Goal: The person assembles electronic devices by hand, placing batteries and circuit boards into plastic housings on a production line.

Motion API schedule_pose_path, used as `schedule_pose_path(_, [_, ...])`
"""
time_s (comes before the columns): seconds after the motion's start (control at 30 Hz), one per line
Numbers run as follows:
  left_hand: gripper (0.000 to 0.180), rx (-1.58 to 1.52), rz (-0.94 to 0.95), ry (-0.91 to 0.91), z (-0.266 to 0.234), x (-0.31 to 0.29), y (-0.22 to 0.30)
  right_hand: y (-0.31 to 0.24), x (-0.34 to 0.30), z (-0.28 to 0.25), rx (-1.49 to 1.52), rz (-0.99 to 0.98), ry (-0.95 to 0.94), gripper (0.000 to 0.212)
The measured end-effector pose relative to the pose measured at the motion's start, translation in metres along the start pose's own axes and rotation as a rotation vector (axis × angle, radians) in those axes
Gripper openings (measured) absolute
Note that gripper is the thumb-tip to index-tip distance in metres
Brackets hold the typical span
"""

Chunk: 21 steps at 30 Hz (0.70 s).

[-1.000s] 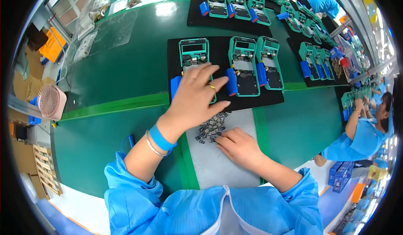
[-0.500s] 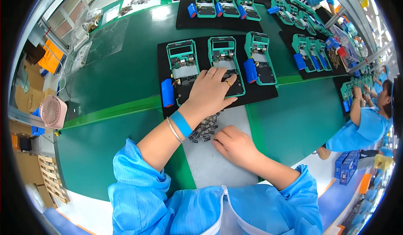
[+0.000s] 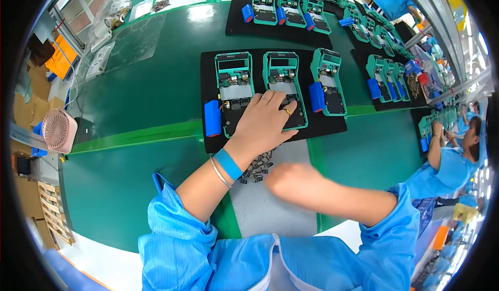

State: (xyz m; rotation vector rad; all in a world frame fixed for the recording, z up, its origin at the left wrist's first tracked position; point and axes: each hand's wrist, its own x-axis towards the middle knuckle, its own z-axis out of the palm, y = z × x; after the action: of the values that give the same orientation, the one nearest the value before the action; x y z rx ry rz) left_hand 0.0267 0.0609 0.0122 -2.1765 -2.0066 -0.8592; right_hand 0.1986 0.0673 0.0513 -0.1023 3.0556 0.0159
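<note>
My left hand lies over the lower part of the middle green device housing, fingers spread and thumb apart. Its fingertips touch the inside of the housing, and the hand hides part of it. A blue wristband and a metal bangle circle that wrist. My right hand is smeared by motion above the grey mat, just right of a pile of small dark parts. Whatever its fingers hold cannot be made out. More open housings stand on either side: a left one and a right one.
The three housings lie on a black mat; blue cylindrical packs sit beside the outer two. More housings on black mats fill the far side. A pink fan stands at the left. A co-worker in blue works at the right.
My right hand, sharp before beside the small parts, is now blurred, and its forearm has swung up and outward. My left hand stays on the middle housing. The whole view has shifted slightly.
</note>
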Motion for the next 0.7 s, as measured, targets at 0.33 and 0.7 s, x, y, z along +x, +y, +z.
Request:
schedule_pose_path(0.33, [0.055,-0.045,-0.01,0.009,0.0,0.003,-0.001,0.148,0.037,-0.01,-0.088,0.174,0.569,0.01])
schedule_pose_path(0.7, [0.055,-0.03,-0.022,0.018,0.001,0.0,-0.003,0.16,0.052,0.001,-0.32,0.118,0.408,0.016])
